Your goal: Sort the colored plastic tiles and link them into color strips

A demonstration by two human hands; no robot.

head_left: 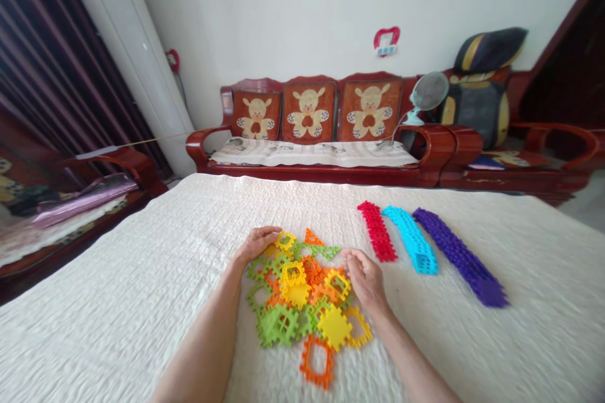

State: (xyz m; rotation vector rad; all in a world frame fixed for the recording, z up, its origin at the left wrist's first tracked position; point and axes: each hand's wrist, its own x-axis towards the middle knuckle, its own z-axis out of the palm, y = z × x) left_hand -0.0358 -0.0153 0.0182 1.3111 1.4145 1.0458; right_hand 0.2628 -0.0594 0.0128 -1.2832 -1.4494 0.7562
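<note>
A loose pile of flat plastic interlocking tiles with toothed edges lies between my hands. Green tiles (278, 326), yellow tiles (334, 327) and orange tiles (316, 362) overlap in it, some solid and some open frames. My left hand (259, 244) rests at the pile's far left edge, fingers stretched towards a small yellow frame tile (285, 240). At the right edge is my right hand (366, 277), its fingers curled in by the tip of a green triangular tile (329, 252). Whatever those fingers may hold is hidden.
Right of the pile, sorted rows of red tiles (378, 233), light blue tiles (412, 240) and purple tiles (460, 258) lie on the white quilted cover (189, 233). Behind stands a wooden sofa (312, 173) with bear cushions and a small fan (429, 92).
</note>
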